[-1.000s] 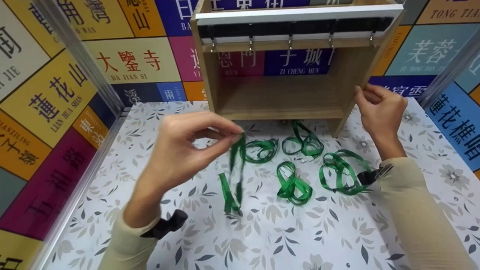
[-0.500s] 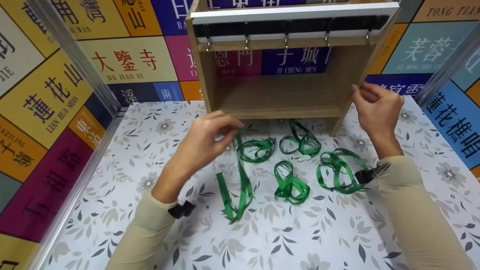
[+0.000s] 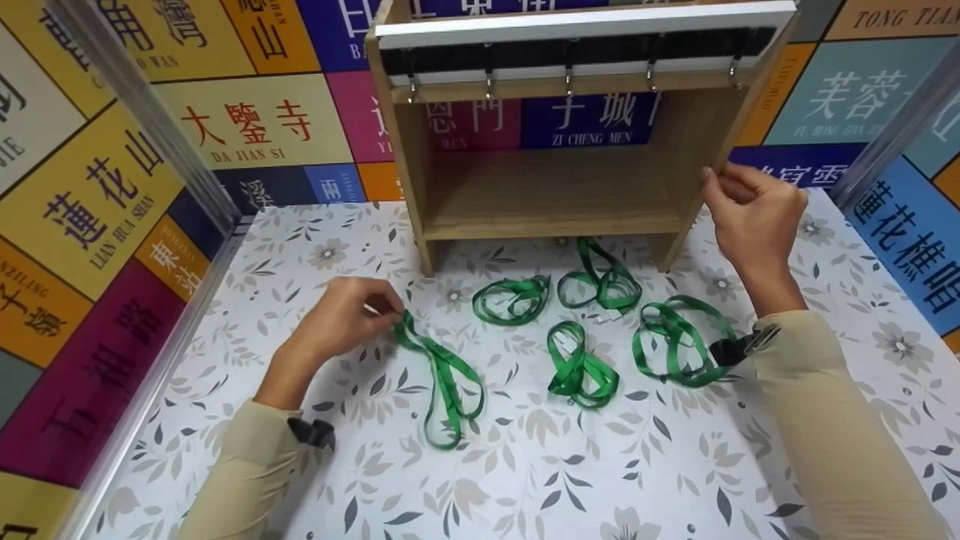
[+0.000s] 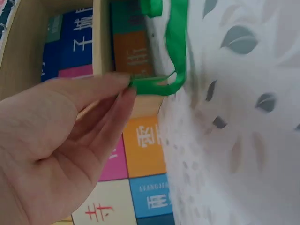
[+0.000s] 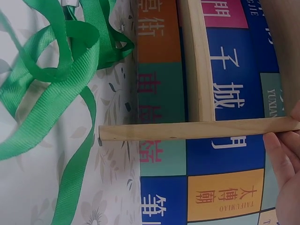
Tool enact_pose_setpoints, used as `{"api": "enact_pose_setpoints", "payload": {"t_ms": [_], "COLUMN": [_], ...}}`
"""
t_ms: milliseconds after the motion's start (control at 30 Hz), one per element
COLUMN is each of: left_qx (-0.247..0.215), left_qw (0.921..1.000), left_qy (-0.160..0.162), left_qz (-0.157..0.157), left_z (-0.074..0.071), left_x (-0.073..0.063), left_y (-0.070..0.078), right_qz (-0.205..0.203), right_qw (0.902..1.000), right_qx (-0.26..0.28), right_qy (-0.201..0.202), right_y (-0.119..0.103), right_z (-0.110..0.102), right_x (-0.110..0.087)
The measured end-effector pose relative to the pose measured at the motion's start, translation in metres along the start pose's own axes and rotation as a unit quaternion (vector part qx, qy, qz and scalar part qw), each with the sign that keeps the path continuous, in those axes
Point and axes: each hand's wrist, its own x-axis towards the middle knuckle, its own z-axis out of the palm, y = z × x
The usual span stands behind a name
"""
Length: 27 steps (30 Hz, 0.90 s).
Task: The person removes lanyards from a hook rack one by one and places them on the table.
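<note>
My left hand (image 3: 341, 319) pinches one end of a green lanyard (image 3: 448, 375) between thumb and fingertips, low at the left of the table. The rest of that ribbon trails to the right in narrow loops over the patterned tabletop. In the left wrist view the ribbon (image 4: 176, 42) bends sharply away from the fingertips. At the right, my other hand (image 3: 757, 225) grips the front edge of the side panel of a wooden rack (image 3: 555, 195). Its fingers (image 5: 281, 159) meet the panel edge (image 5: 225, 129) in the right wrist view.
Several more green lanyards lie coiled before the rack, including one near the middle (image 3: 583, 367) and one by the right wrist (image 3: 679, 345). Metal hooks (image 3: 569, 79) line the rack's top rail. Printed walls (image 3: 262, 124) enclose the back and sides of the table (image 3: 375, 480).
My left hand first went right toward the rack, then came back left and lower with the lanyard. The lanyard's hanging part now lies looped on the table. My right hand keeps its place.
</note>
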Motion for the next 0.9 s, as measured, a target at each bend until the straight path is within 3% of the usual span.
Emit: {"api": "enact_pose_setpoints", "payload": {"t_ms": [100, 233, 400, 533, 633, 767, 900], "left_qx": [-0.012, -0.005, -0.003, -0.036, -0.059, -0.069, -0.08], "left_qw": [0.9984, 0.9948, 0.9943, 0.9936, 0.9848, 0.954, 0.9249], "left_qy": [-0.055, -0.101, -0.094, -0.04, 0.034, 0.139, 0.208], "left_qz": [0.007, 0.008, 0.051, 0.099, 0.16, 0.256, 0.308], "left_z": [0.005, 0.016, 0.025, 0.011, -0.011, -0.043, -0.065], "left_x": [-0.002, 0.003, 0.013, 0.019, 0.023, 0.024, 0.022], "left_y": [0.006, 0.016, 0.031, 0.059, 0.09, 0.132, 0.159], "right_qz": [0.001, 0.005, 0.009, 0.006, -0.005, -0.008, 0.005], "right_qw": [1.0, 1.0, 0.9999, 0.9999, 1.0, 0.9999, 1.0], "right_qx": [-0.002, -0.008, -0.011, -0.005, -0.003, 0.0, 0.001], "right_qy": [0.0, 0.001, -0.002, -0.006, 0.002, 0.008, 0.0], "right_y": [-0.001, 0.0, 0.0, -0.001, 0.0, 0.001, 0.0], "right_z": [0.0, 0.0, 0.001, 0.0, 0.0, 0.0, 0.001], "right_x": [0.001, 0.001, 0.001, 0.001, 0.0, 0.0, 0.001]}}
